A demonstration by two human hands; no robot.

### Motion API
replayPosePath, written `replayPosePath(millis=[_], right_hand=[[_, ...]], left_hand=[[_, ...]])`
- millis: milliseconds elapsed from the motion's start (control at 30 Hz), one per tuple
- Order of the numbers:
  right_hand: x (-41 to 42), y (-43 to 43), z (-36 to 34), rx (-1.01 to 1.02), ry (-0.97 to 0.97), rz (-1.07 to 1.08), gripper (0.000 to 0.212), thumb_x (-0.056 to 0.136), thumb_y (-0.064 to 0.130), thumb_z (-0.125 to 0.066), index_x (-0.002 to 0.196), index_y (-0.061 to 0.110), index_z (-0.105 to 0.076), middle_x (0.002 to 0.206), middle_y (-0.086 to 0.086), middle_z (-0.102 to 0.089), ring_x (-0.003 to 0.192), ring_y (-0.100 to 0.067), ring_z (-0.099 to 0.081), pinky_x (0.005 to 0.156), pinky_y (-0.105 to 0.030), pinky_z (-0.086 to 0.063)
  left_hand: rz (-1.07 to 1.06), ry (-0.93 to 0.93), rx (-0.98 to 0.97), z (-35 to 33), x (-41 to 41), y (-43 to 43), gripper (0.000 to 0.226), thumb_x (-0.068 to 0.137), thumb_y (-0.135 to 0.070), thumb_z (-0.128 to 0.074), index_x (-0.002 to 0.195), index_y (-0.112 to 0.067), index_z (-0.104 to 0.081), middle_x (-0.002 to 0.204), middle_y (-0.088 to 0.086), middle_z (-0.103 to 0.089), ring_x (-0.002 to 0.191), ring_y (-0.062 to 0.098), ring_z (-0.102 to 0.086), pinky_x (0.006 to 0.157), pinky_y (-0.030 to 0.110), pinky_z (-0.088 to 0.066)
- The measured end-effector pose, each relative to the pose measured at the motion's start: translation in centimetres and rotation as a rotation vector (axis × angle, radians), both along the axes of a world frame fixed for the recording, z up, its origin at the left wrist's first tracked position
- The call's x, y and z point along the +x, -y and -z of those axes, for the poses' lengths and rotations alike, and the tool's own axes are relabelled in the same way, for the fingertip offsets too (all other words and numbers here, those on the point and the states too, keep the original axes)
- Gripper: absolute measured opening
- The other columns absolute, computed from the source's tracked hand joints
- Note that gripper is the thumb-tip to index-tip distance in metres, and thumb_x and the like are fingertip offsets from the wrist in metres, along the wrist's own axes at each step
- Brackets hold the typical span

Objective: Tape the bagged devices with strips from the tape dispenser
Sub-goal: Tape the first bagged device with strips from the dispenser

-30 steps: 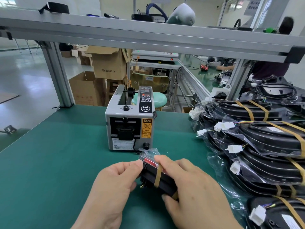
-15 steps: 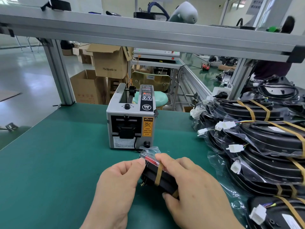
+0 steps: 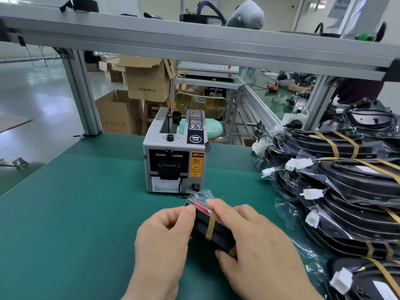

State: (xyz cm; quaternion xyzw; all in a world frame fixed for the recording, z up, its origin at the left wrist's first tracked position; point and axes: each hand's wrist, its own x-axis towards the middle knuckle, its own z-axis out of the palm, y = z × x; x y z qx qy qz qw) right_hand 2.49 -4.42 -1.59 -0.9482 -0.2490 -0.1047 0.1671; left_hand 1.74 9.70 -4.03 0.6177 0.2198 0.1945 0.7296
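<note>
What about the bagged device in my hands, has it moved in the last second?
No. The bagged device sits just as close to the tape dispenser's front right corner as before.

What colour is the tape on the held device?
The tape strip on the bagged device is tan-brown; head view shows it best.

Tabletop [image 3: 75, 213] in front of you was a smooth matt green mat. Tape dispenser [image 3: 173, 146] had a matt grey painted-metal housing and a glossy black control panel [image 3: 195, 131]. The bagged device [image 3: 220, 234] you held looked like matt black plastic in clear, glossy, crinkled film, with a dull tan paper-look tape strip [image 3: 211, 225] across it. Your stacked devices [image 3: 350, 182] had the same shiny film and white plastic connectors [image 3: 299, 163]. Frame beam [image 3: 194, 46] was satin aluminium, and the boxes [image 3: 147, 83] were plain brown cardboard.
</note>
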Motion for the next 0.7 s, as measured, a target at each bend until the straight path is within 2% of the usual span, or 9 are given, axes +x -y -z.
replayPosePath(millis=[167,200,267,333,400,533,600,700], right_hand=[[0.0,0.0,0.0,-0.009,0.005,-0.007,0.084,0.081,0.044,-0.058,0.128,0.059,0.011,0.117,0.019,-0.038,0.105,-0.010,-0.046,0.079,-0.024,-0.036],[0.0,0.0,0.0,-0.013,0.006,-0.008,0.084,0.081,0.045,-0.057,0.127,0.059,0.012,0.117,0.019,-0.038,0.105,-0.010,-0.045,0.080,-0.024,-0.036],[0.0,0.0,-0.1,-0.017,0.002,-0.009,0.084,0.082,0.045,-0.056,0.126,0.058,0.014,0.118,0.019,-0.037,0.106,-0.010,-0.045,0.081,-0.024,-0.036],[-0.1,0.0,-0.1,-0.015,0.003,-0.015,0.083,0.082,0.044,-0.056,0.126,0.058,0.014,0.118,0.019,-0.037,0.106,-0.009,-0.045,0.080,-0.023,-0.036],[-0.1,0.0,-0.2,-0.012,0.008,-0.022,0.083,0.081,0.045,-0.056,0.125,0.058,0.014,0.118,0.019,-0.037,0.105,-0.009,-0.044,0.079,-0.023,-0.034],[0.0,0.1,-0.2,-0.013,0.009,-0.036,0.083,0.082,0.046,-0.054,0.124,0.059,0.016,0.122,0.021,-0.038,0.108,-0.009,-0.044,0.083,-0.023,-0.034],[0.1,0.2,-0.3,-0.002,0.017,-0.032,0.083,0.081,0.046,-0.053,0.124,0.060,0.016,0.123,0.021,-0.040,0.109,-0.008,-0.045,0.083,-0.022,-0.035],[0.1,0.4,-0.2,0.018,0.032,-0.031,0.084,0.078,0.046,-0.053,0.124,0.064,0.015,0.123,0.022,-0.042,0.109,-0.007,-0.045,0.083,-0.022,-0.036]], left_hand=[[-0.036,0.030,-0.017,0.5,0.3,0.3,0.010,0.079,-0.020,-0.074,0.072,-0.014,-0.070,0.059,-0.004,-0.069,0.045,0.000,-0.052,0.045,0.012,-0.043],[-0.038,0.026,-0.038,0.4,0.4,0.2,0.008,0.078,-0.020,-0.076,0.078,-0.016,-0.069,0.062,-0.005,-0.069,0.047,-0.001,-0.054,0.048,0.013,-0.044],[-0.001,0.022,-0.114,0.4,0.6,-0.3,0.020,0.079,-0.018,-0.075,0.093,-0.021,-0.063,0.073,-0.004,-0.073,0.056,-0.003,-0.063,0.058,0.019,-0.046],[0.104,0.028,-0.167,0.3,0.8,-0.8,0.024,0.084,-0.016,-0.070,0.103,-0.027,-0.059,0.084,-0.004,-0.076,0.069,-0.001,-0.068,0.068,0.026,-0.047],[0.229,0.042,-0.172,0.2,1.0,-0.9,0.022,0.088,-0.019,-0.064,0.108,-0.027,-0.063,0.093,-0.005,-0.076,0.079,0.001,-0.069,0.075,0.028,-0.049],[0.379,0.072,-0.152,0.4,1.3,-0.6,0.026,0.089,-0.028,-0.056,0.111,-0.023,-0.069,0.100,0.001,-0.075,0.087,0.008,-0.069,0.072,0.019,-0.053],[0.357,0.059,-0.121,0.5,1.7,-0.6,0.029,0.098,-0.031,-0.046,0.107,-0.024,-0.072,0.099,0.001,-0.075,0.087,0.009,-0.068,0.072,0.024,-0.050],[0.370,0.025,-0.139,0.5,2.2,-1.1,0.048,0.102,-0.043,-0.029,0.095,-0.036,-0.076,0.098,-0.003,-0.076,0.090,0.009,-0.068,0.074,0.031,-0.046]])
